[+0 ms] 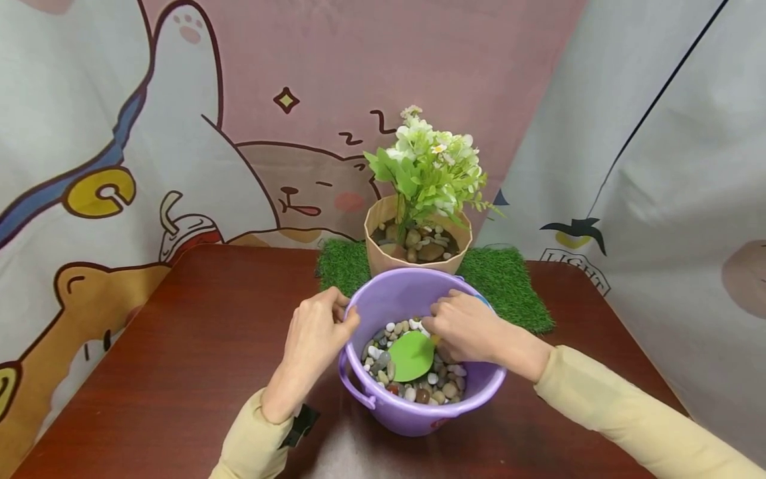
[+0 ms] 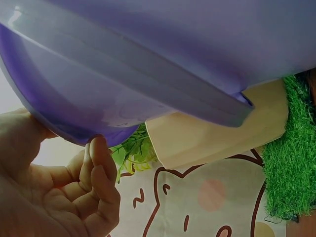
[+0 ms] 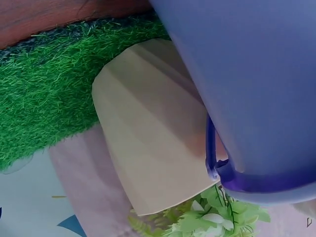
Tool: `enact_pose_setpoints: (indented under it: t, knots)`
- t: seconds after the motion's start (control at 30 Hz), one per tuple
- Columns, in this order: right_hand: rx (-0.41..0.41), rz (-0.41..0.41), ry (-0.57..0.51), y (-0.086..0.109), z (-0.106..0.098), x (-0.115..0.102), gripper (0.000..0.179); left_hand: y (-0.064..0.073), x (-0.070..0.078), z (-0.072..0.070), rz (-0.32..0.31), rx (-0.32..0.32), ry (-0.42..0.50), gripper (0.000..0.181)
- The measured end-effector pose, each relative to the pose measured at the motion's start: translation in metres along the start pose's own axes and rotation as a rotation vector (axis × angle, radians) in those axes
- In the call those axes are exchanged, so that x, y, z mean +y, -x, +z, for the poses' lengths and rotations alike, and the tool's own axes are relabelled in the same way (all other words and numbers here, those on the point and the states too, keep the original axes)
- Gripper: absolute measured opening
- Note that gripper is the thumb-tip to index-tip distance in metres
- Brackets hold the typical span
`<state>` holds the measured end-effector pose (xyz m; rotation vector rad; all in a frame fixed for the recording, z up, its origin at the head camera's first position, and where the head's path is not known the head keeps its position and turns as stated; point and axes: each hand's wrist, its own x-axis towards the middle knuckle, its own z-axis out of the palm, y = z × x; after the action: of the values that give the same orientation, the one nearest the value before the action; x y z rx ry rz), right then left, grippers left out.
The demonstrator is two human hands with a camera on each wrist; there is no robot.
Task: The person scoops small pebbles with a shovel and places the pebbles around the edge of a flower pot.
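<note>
A purple bucket (image 1: 395, 416) stands on the table with many pebbles (image 1: 439, 392) inside. At its left rim my left hand (image 1: 314, 332) pinches the edge between thumb and curled fingers, also seen in the left wrist view (image 2: 64, 182). Reaching inside the bucket, my right hand (image 1: 463, 326) grips the handle of a toy shovel. The shovel's green blade (image 1: 411, 356) lies on top of the pebbles, while a bit of yellow neck and a blue handle end (image 1: 483, 303) show beside the hand. Fingers of the right hand are partly hidden.
Right behind the bucket, a beige pot (image 1: 419, 263) holds pebbles and artificial white flowers (image 1: 433, 159). It sits on a green turf mat (image 1: 509, 286). The bucket's handle (image 1: 353, 386) hangs down on the left. A printed cloth (image 1: 359, 60) hangs behind the brown table (image 1: 239, 319).
</note>
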<state>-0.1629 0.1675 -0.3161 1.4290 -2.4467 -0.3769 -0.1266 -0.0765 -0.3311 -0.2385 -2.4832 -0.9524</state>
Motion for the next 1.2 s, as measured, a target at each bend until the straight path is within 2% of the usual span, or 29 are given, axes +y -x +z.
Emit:
enact_pose_setpoints:
  t: [0.17,0.4,0.77,1.2]
  knots:
    - [-0.021,0.012,-0.011,-0.0032,-0.0008,-0.0006,0.013,-0.0009,-0.0002,-0.0011,0.000,0.007,0.004,0.007]
    - [0.010,-0.001,0.008,-0.0038,0.0013,0.0009,0.012,-0.0015,-0.0011,-0.0006,0.008,0.021,0.001,0.007]
    - [0.005,-0.007,0.016,-0.0010,0.0008,0.0030,0.016,-0.0004,-0.0010,0.0002,-0.011,-0.001,0.008,0.007]
    - [0.014,-0.032,0.022,-0.0011,0.0018,0.0042,0.018,0.0002,-0.0002,0.0012,-0.001,0.004,0.016,0.007]
